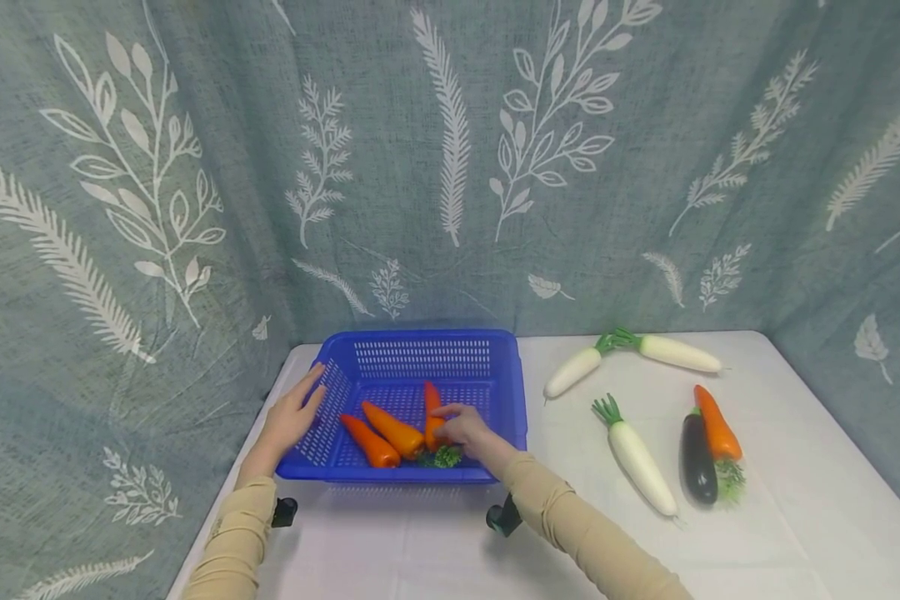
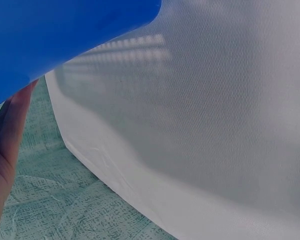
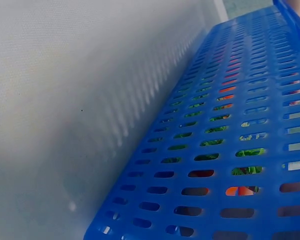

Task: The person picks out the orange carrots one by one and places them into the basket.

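The table (image 1: 390, 550) carries the basket (image 1: 516, 392) at its 10 o'clock. At the basket's 9 o'clock, the left hand (image 1: 287, 421) touches the wall, its fingers straight. Inside at 4 o'clock, the right hand (image 1: 467, 427) has its fingers curled onto a carrot (image 1: 431, 398); whether the hold is firm cannot be told. Three radishes lie outside, at the table's 1 (image 1: 573, 372), 2 (image 1: 679, 353) and 3 o'clock (image 1: 641, 467). Farther out at 3, the eggplant (image 1: 697, 462) touches a loose carrot (image 1: 717, 427). Two more carrots (image 1: 393, 428) rest inside, at 7 and 8. By appearances, loading carrots is nearly done: three in, one left out.
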A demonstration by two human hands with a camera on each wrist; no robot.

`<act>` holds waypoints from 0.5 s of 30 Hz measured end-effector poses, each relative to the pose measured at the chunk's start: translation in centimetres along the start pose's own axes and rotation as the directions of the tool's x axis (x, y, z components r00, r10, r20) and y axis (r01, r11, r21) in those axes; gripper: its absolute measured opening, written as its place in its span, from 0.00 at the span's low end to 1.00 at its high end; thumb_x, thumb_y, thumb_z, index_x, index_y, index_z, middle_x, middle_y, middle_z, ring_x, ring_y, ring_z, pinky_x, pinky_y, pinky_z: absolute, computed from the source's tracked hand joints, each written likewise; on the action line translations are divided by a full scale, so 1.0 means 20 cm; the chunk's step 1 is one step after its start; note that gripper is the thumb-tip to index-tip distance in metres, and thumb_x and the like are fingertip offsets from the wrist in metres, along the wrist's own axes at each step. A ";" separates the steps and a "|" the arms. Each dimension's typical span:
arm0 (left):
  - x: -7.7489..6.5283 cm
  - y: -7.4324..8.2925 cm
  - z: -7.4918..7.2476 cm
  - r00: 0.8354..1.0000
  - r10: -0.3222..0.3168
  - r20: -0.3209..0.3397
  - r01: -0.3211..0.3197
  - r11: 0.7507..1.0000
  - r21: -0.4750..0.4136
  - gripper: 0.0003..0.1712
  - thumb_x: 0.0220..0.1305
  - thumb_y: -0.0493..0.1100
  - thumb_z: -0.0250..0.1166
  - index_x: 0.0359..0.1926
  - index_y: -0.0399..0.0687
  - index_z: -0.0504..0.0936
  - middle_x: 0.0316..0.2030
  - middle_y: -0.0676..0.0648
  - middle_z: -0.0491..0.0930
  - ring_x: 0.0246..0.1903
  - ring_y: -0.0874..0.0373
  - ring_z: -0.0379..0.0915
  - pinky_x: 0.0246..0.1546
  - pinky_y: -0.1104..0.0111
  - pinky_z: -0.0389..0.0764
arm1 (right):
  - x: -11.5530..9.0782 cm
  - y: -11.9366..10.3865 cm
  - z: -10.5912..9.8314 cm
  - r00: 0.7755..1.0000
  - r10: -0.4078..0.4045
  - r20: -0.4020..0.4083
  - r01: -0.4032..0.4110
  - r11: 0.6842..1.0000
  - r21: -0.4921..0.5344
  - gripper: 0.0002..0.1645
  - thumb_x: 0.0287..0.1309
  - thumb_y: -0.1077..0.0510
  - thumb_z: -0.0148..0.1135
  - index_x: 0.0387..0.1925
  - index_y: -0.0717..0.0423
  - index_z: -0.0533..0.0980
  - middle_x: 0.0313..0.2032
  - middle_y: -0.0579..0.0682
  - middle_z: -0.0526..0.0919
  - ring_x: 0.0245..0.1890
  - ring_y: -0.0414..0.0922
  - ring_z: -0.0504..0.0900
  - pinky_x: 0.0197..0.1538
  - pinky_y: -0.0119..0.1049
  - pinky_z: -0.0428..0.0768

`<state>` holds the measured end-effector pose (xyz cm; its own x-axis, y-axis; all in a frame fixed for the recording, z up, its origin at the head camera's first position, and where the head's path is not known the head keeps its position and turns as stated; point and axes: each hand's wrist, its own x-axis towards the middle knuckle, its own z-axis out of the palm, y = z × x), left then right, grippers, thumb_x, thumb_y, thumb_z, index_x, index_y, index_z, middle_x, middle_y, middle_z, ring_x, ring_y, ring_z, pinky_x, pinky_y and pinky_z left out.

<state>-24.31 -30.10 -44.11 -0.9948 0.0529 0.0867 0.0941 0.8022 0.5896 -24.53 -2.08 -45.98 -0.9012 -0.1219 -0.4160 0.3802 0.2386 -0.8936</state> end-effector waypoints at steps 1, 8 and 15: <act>0.00 0.00 0.00 1.000 -0.005 0.003 0.005 1.000 0.006 0.33 0.75 0.55 0.40 0.73 0.43 0.53 0.72 0.37 0.51 0.68 0.33 0.51 0.67 0.39 0.52 | 0.00 0.00 0.00 1.000 0.000 -0.001 0.000 1.000 -0.001 0.21 0.52 0.72 0.60 0.49 0.59 0.79 0.48 0.62 0.79 0.38 0.49 0.77 0.39 0.40 0.80; 0.00 0.01 0.00 1.000 -0.010 0.002 0.010 1.000 0.023 0.31 0.75 0.52 0.41 0.72 0.42 0.54 0.72 0.37 0.52 0.68 0.33 0.52 0.67 0.40 0.53 | 0.01 0.01 0.00 1.000 -0.002 -0.017 0.001 1.000 -0.017 0.21 0.51 0.72 0.62 0.49 0.58 0.80 0.49 0.62 0.79 0.42 0.52 0.78 0.48 0.50 0.81; 0.01 0.01 0.00 1.000 -0.008 0.002 0.008 1.000 0.016 0.30 0.75 0.50 0.42 0.72 0.42 0.54 0.72 0.36 0.52 0.68 0.33 0.52 0.67 0.40 0.53 | 0.02 0.01 0.00 0.999 0.006 -0.053 -0.006 1.000 0.000 0.21 0.51 0.71 0.62 0.48 0.58 0.80 0.48 0.61 0.79 0.40 0.50 0.77 0.46 0.48 0.81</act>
<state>-24.41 -29.90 -43.97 -0.9956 0.0474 0.0803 0.0852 0.8123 0.5770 -24.80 -2.14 -46.33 -0.9087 -0.0696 -0.4116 0.3852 0.2398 -0.8911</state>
